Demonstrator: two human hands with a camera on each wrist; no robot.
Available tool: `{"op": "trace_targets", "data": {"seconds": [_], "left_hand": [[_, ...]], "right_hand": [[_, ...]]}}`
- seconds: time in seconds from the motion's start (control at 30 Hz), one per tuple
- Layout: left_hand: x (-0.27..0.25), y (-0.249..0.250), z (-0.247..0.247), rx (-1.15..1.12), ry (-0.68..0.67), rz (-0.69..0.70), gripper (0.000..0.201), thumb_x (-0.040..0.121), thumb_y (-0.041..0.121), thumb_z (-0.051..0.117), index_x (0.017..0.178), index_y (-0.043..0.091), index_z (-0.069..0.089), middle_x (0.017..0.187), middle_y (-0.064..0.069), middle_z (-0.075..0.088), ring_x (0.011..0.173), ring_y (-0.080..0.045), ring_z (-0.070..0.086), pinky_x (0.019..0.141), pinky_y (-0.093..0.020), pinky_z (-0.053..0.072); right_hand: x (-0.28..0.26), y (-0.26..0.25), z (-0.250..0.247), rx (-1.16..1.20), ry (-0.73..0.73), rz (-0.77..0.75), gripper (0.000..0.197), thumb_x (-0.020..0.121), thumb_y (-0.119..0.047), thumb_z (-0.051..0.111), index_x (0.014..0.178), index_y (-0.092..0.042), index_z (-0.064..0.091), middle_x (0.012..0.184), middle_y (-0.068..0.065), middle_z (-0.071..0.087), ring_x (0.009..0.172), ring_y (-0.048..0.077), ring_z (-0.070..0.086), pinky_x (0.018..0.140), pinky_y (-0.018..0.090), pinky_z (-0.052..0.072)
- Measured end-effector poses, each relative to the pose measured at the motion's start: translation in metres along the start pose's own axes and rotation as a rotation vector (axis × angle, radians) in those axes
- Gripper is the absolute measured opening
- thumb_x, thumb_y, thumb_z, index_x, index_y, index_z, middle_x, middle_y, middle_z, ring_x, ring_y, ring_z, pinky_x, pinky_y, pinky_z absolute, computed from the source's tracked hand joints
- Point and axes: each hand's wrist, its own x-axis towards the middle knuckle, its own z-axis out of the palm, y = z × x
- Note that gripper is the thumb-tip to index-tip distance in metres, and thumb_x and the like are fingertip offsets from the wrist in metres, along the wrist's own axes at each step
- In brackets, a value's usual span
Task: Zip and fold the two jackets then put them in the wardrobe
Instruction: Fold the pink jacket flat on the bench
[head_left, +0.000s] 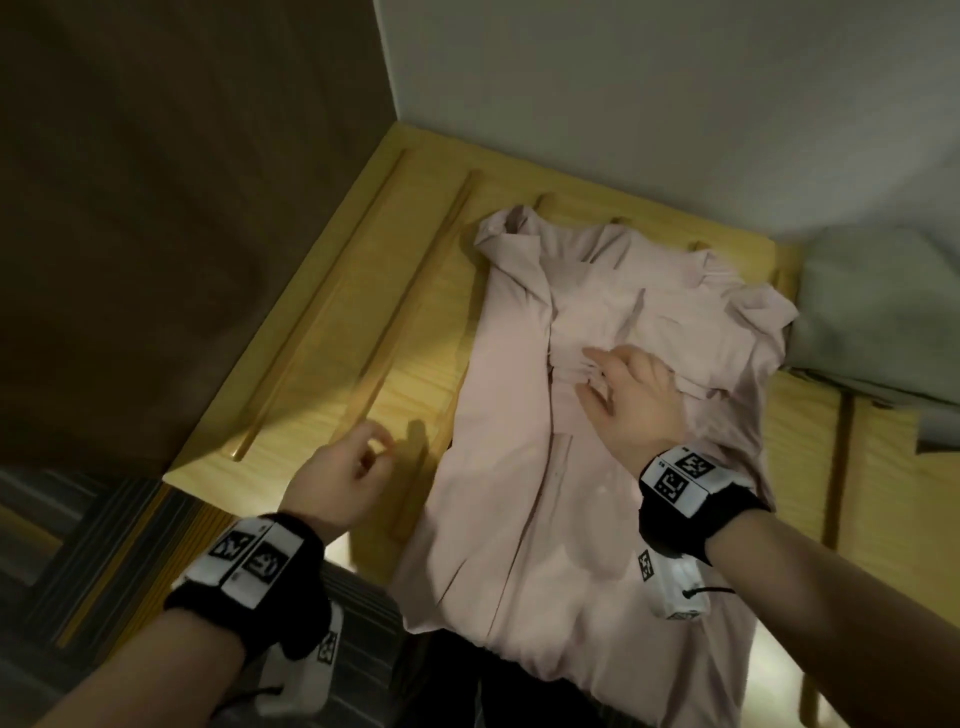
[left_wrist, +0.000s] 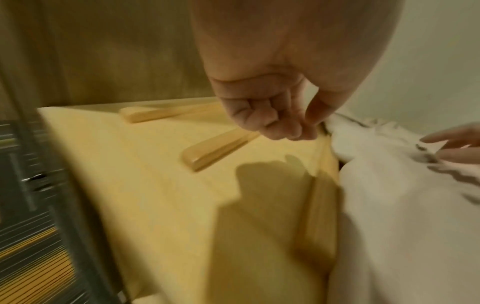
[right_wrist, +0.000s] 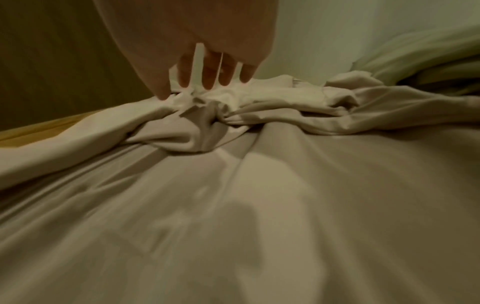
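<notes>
Jacket (head_left: 597, 415) pale pink, spread flat, chest fabric bunched

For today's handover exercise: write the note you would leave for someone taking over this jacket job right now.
Left hand: loosely curled, holds nothing, above the yellow wooden slatted surface.
Right hand: fingers spread, pressing bunched fabric at the chest of the pale pink jacket.
Jacket lies flat on the surface, hem hanging over the near edge.
Done: jacket spread out. Whether it is zipped is unclear.
Left: folding, second jacket, wardrobe; neither in view.

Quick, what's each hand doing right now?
Left hand: loosely curled, holding nothing, over the wooden top.
Right hand: fingers spread, pressing on the jacket.
</notes>
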Motion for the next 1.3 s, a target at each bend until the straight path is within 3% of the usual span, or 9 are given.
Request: {"op": "trace_targets", "data": {"seconds": [0.13,0.33,0.47,0.57,0.77,0.9,1.0,1.13,1.3], "left_hand": [[0.043,0.046,0.002,-0.047,0.014,0.169,0.034,0.091,0.020,0.051,0.125,0.024,0.049,0.089,0.003,0.055,0.066,-0.021,0.052,0.070,-0.029,0.041],[0.099,0.099,0.016,0.040,-0.038,0.302,0.049,0.094,0.020,0.047,0.140,0.029,0.035,0.108,0.001,0.048,0.073,-0.016,0.045,0.072,-0.027,0.036],[0.128,0.125,0.022,0.079,-0.022,0.259,0.051,0.094,0.022,0.047,0.142,0.030,0.031,0.097,-0.009,0.054,0.082,-0.027,0.055,0.075,-0.032,0.043],[0.150,0.137,0.024,0.078,-0.055,0.211,0.054,0.096,0.022,0.043,0.145,0.035,0.023,0.080,-0.005,0.054,0.069,-0.023,0.053,0.065,-0.031,0.041],[0.182,0.157,0.031,0.053,-0.049,0.189,0.045,0.097,0.021,0.046,0.141,0.018,0.038,0.131,-0.016,0.051,0.114,-0.030,0.051,0.083,-0.024,0.034],[0.194,0.165,0.038,0.099,0.019,0.213,0.025,0.092,0.014,0.053,0.111,0.000,0.056,0.124,-0.022,0.050,0.106,-0.032,0.054,0.089,-0.030,0.040],[0.195,0.172,0.038,0.111,0.054,0.193,0.022,0.090,0.013,0.056,0.107,-0.001,0.054,0.124,-0.022,0.047,0.103,-0.033,0.053,0.088,-0.031,0.039],[0.184,0.190,0.042,0.172,0.132,0.435,0.014,0.083,-0.002,0.055,0.097,-0.001,0.054,0.117,-0.022,0.044,0.101,-0.033,0.049,0.079,-0.022,0.031],[0.176,0.209,0.055,0.161,0.103,0.579,0.027,0.082,0.002,0.057,0.110,0.002,0.057,0.124,-0.016,0.044,0.105,-0.033,0.052,0.090,-0.037,0.042]], "right_hand": [[0.011,0.029,-0.012,-0.160,-0.099,0.204,0.059,0.091,-0.033,0.052,0.145,-0.026,0.029,0.152,0.011,0.021,0.140,0.033,0.015,0.116,0.045,0.009],[0.002,0.072,-0.029,-0.159,-0.229,0.440,0.071,0.091,-0.049,0.046,0.148,-0.036,0.006,0.158,0.003,-0.013,0.144,0.030,-0.015,0.116,0.044,-0.006],[-0.001,0.085,-0.034,-0.100,-0.273,0.490,0.079,0.086,-0.061,0.046,0.148,-0.037,0.003,0.158,0.000,-0.015,0.144,0.026,-0.018,0.116,0.045,-0.004],[-0.002,0.090,-0.030,-0.108,-0.315,0.502,0.079,0.086,-0.065,0.041,0.148,-0.038,0.002,0.157,-0.002,-0.015,0.143,0.024,-0.019,0.116,0.044,-0.002],[-0.003,0.100,-0.022,-0.054,-0.387,0.533,0.078,0.085,-0.070,0.036,0.145,-0.045,-0.008,0.155,-0.006,-0.023,0.141,0.019,-0.026,0.115,0.042,-0.011],[-0.002,0.103,-0.021,-0.027,-0.397,0.533,0.078,0.085,-0.070,0.035,0.144,-0.046,-0.009,0.154,-0.007,-0.025,0.140,0.018,-0.028,0.114,0.042,-0.013],[-0.002,0.101,-0.023,-0.014,-0.401,0.539,0.078,0.085,-0.069,0.036,0.144,-0.046,-0.009,0.154,-0.008,-0.026,0.140,0.018,-0.029,0.114,0.042,-0.014],[-0.002,0.100,-0.025,-0.030,-0.399,0.536,0.077,0.086,-0.068,0.035,0.144,-0.046,-0.009,0.154,-0.008,-0.025,0.140,0.019,-0.029,0.113,0.042,-0.014],[-0.004,0.101,-0.023,-0.036,-0.384,0.540,0.077,0.085,-0.069,0.036,0.143,-0.047,-0.010,0.154,-0.008,-0.026,0.140,0.018,-0.028,0.113,0.042,-0.015]]}}
